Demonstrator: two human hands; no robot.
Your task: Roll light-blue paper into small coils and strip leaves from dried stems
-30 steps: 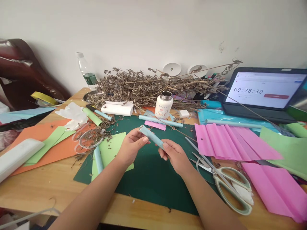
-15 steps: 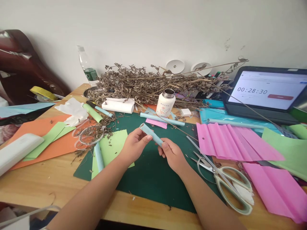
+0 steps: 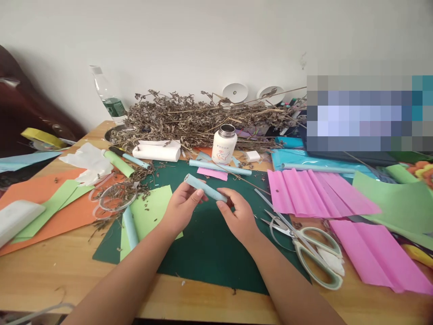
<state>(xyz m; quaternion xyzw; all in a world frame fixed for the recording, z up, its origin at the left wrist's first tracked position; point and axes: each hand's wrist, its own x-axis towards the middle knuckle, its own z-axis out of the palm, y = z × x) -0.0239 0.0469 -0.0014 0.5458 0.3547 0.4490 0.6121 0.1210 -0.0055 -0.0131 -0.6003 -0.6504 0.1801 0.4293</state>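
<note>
Both hands hold a short roll of light blue paper (image 3: 204,188) above the dark green cutting mat (image 3: 209,253). My left hand (image 3: 181,208) grips its left, open end with thumb and fingers closed around it. My right hand (image 3: 237,215) pinches the right end. The roll slopes down to the right.
Scissors (image 3: 304,246) lie right of my right hand, beside pleated pink paper (image 3: 318,198). A white bottle (image 3: 223,145), longer blue paper rolls (image 3: 219,168) and a heap of dried twigs (image 3: 196,122) sit behind. Green and orange sheets (image 3: 50,207) and tape rings (image 3: 113,196) lie left.
The view shifted slightly, so everything sits a little further left. Both hands kept hold of the blue roll; my right hand turned a little on its end.
</note>
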